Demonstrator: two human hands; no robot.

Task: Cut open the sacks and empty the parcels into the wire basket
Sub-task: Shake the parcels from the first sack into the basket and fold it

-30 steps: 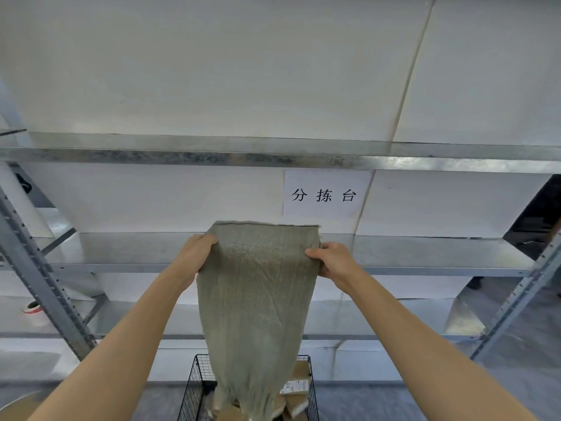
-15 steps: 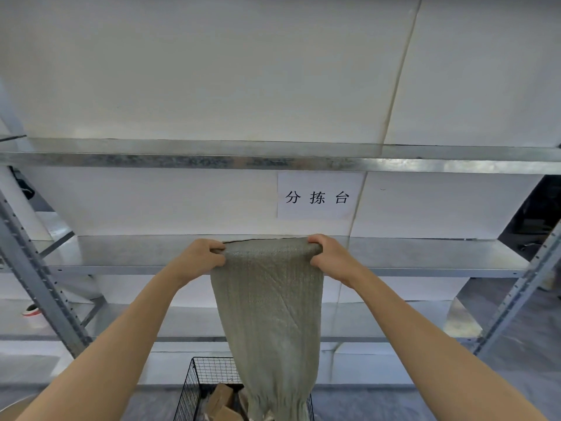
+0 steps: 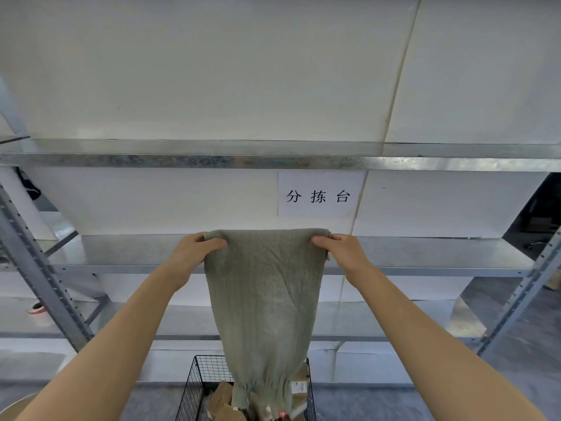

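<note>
Both hands pinch the top corners of the sack: the left hand curls over the corner at centre-left of the frame, and the right hand over the corner at centre-right, level with each other. From that grip the sack hangs straight down, long axis vertical, its lower end among the parcels in the wire basket at bottom centre. It looks limp and flat, so probably emptied. Neither hand is nearer, and any lift or shake should run straight up.
</note>
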